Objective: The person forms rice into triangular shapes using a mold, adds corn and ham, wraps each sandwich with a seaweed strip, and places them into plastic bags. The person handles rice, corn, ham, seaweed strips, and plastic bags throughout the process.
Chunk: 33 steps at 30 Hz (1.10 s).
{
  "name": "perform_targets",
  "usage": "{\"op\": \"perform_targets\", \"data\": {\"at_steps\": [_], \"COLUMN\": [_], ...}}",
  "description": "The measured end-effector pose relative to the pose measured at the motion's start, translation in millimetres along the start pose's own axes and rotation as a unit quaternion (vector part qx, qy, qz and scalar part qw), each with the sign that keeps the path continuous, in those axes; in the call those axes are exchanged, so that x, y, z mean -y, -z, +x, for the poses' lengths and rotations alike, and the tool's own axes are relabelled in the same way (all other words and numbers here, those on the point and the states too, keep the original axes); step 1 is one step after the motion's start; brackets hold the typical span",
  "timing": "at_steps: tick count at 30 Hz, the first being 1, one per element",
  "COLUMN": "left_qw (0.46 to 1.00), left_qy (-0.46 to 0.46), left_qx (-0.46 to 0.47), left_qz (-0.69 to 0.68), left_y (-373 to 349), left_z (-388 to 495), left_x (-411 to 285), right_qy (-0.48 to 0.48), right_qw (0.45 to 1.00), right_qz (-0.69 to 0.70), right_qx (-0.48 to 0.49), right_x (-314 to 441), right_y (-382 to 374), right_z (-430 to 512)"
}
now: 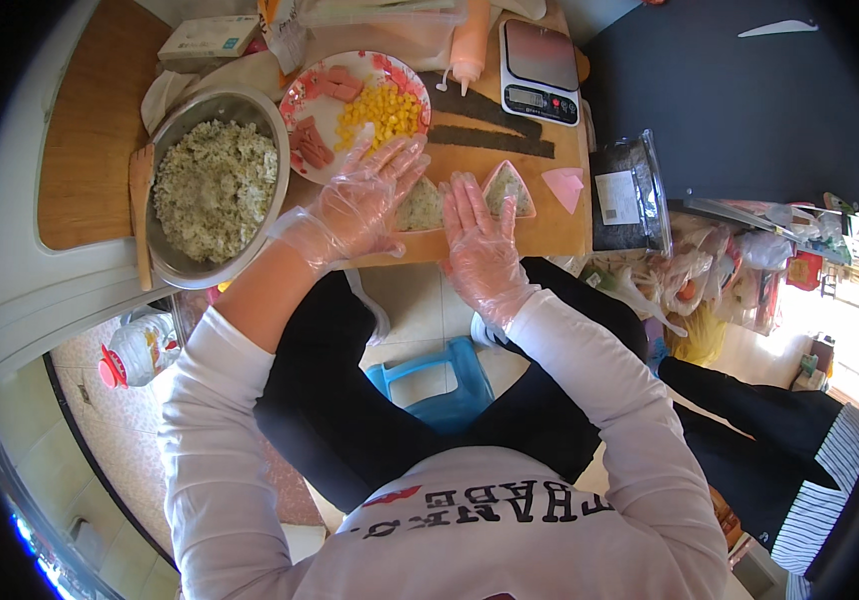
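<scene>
My left hand (369, 199), in a clear disposable glove, is spread palm down over the table's front and the near rim of the floral plate (296, 94). My right hand (478, 244), gloved too, has its fingers stretched out and holds nothing. Between both hands lies a triangle of seasoned rice (420, 208), partly covered by them. Just right of my right fingers stands a pink triangular rice mould (528, 201) with rice inside. Farther right is a pink triangular mould piece (564, 187). Corn kernels (381, 109) and pink meat pieces (311, 142) share the plate.
A steel bowl of rice (281, 172) stands left, a wooden spatula (142, 217) against it. Behind lie seaweed strips (493, 140), a squeeze bottle (468, 45) and a kitchen scale (540, 67). A seaweed pack (628, 199) sits right; a blue stool (452, 382) is below.
</scene>
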<state>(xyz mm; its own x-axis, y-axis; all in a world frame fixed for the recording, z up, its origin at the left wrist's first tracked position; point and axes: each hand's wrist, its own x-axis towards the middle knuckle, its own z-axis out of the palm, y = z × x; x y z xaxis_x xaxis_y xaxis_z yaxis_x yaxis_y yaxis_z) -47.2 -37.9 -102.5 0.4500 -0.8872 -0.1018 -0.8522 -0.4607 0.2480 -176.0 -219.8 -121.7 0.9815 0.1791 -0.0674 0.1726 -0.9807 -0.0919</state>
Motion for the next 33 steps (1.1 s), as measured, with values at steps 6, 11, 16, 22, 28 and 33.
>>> {"op": "perform_targets", "data": {"at_steps": [6,11,16,22,28,33], "left_qw": [0.994,0.997,0.996,0.997,0.996,0.990], "left_qy": [0.030,-0.009,-0.074,-0.066,-0.080,-0.143], "left_qx": [-0.011,-0.017,-0.009,0.026,0.028,-0.005], "left_qz": [0.105,0.080,0.042,-0.007,0.018,0.013], "left_y": [-15.0,-13.9,-19.7,-1.4,-9.3,-19.4], "left_z": [1.2,-5.8,-14.5,-7.0,-10.7,-2.2], "left_x": [-15.2,-17.0,-15.7,-21.9,-29.5,-41.1], "right_qy": [0.038,0.042,0.043,0.024,0.048,0.056], "right_qw": [0.988,0.997,0.998,0.998,0.932,0.945], "right_qz": [-0.145,-0.059,0.027,0.053,0.167,0.204], "right_qx": [-0.032,-0.023,-0.023,-0.036,-0.317,-0.250], "right_x": [-2.2,-5.0,-1.9,-8.1,-36.0,-16.9], "right_y": [-13.6,-4.4,6.7,33.5,85.4,55.3], "right_z": [0.5,-1.9,-1.9,-8.8,-3.0,-23.3]}}
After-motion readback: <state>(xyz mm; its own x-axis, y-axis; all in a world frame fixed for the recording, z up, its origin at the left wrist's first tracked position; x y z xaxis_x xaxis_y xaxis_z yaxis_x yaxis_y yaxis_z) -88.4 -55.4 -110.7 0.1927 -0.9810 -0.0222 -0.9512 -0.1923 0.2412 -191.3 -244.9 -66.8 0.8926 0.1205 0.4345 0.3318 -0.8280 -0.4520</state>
